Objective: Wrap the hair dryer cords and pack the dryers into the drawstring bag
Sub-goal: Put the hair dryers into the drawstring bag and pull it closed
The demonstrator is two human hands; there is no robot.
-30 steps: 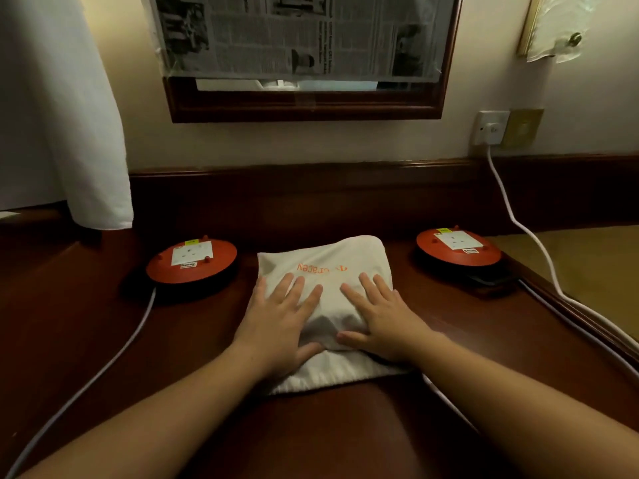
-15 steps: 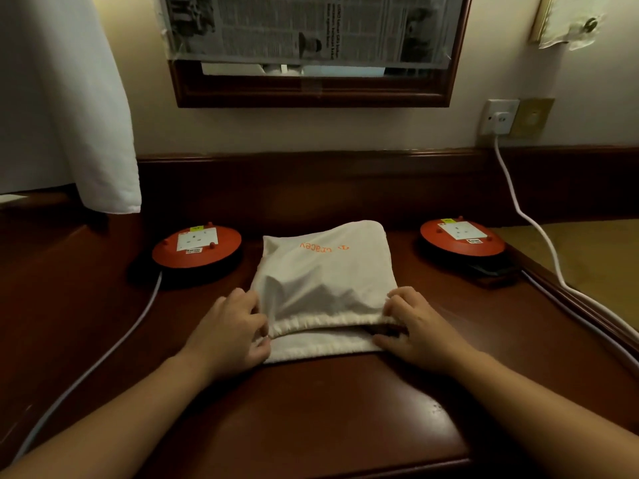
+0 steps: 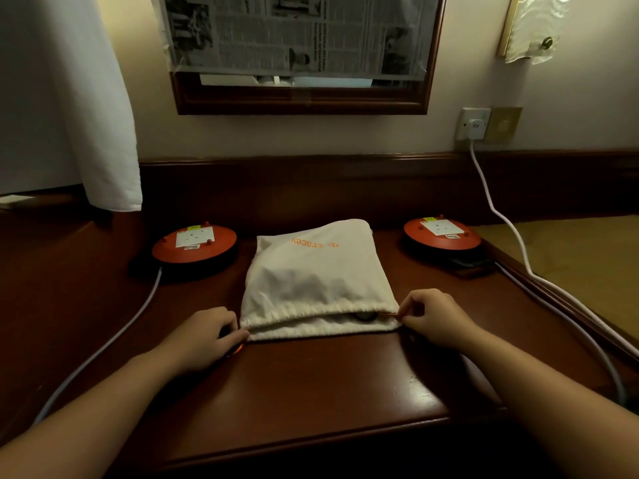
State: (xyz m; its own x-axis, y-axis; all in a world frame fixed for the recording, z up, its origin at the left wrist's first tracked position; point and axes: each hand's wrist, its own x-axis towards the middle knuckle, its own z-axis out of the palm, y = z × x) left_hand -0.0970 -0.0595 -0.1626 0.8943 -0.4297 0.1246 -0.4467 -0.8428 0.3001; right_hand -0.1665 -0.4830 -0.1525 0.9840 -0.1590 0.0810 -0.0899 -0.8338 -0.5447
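Here, with each grip pinching a mouth corner, left hand and right hand, treat the drawstring bag as limp cloth, likely weighted inside: pull the cords, not the fabric.

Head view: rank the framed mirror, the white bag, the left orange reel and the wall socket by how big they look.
1. framed mirror
2. white bag
3. left orange reel
4. wall socket
The mirror and socket are farther back, so true sizes may differ.
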